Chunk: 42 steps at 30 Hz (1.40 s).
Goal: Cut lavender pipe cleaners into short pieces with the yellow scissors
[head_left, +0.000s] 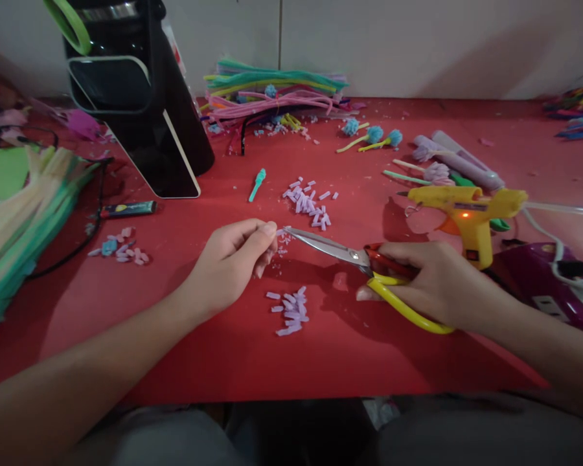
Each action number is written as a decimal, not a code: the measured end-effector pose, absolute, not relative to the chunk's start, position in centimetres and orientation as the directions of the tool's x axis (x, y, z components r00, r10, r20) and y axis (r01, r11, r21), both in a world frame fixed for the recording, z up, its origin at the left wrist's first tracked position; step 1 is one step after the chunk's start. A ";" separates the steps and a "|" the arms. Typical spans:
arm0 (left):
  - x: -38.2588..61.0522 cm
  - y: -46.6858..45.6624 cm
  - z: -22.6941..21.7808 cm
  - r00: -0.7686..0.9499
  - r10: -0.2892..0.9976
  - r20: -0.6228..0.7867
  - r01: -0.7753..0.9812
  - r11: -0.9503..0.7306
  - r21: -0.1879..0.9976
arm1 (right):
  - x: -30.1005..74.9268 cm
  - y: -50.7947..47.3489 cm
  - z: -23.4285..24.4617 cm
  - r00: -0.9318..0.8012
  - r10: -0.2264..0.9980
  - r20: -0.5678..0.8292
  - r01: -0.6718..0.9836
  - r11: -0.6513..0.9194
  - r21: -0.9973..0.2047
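My left hand (233, 259) is closed in a pinch on a short lilac pipe-cleaner piece (280, 231) above the red table (223, 349). My right hand (434, 285) grips scissors (350, 255) with red and yellow handles. Their blades point left, and the tips meet the lilac piece. Below the blades lies a small pile of cut lilac bits (290, 312). A second, larger scatter of lilac bits (309, 200) lies further back on the table.
A yellow glue gun (471, 213) stands right of my right hand, its light on, cable trailing right. Pipe-cleaner bundles (272, 90) lie at the back, a black appliance (131, 90) back left, green strips (24, 220) at left, pompom stems (369, 139) back right.
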State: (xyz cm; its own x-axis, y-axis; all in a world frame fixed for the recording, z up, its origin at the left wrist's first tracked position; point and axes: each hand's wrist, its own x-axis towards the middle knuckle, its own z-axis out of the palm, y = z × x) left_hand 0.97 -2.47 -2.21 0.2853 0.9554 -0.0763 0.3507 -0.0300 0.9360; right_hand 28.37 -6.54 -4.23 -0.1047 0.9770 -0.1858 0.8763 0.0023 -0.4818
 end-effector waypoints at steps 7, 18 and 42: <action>0.9 -2.5 -2.3 0.298 0.951 -0.077 0.348 -0.033 0.937 | 28.5 -6.6 -4.5 -0.070 0.981 -0.182 0.878 -0.026 -0.477; 0.9 -2.5 -2.2 0.319 0.944 -0.083 0.345 -0.034 0.938 | 28.4 -6.6 -4.0 -0.126 0.975 -0.180 0.890 0.031 -0.455; 0.8 -2.3 -2.4 0.345 0.934 -0.089 0.337 -0.035 0.941 | 28.2 -6.5 -4.0 -0.096 0.972 -0.214 0.890 -0.013 -0.457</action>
State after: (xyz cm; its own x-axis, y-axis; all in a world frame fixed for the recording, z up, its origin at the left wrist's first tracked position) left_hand 0.81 -2.33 -2.35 0.3448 0.9345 -0.0889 0.3367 -0.0347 0.9410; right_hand 28.21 -6.52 -4.01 -0.0959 0.9720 -0.2143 0.8895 -0.0130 -0.4567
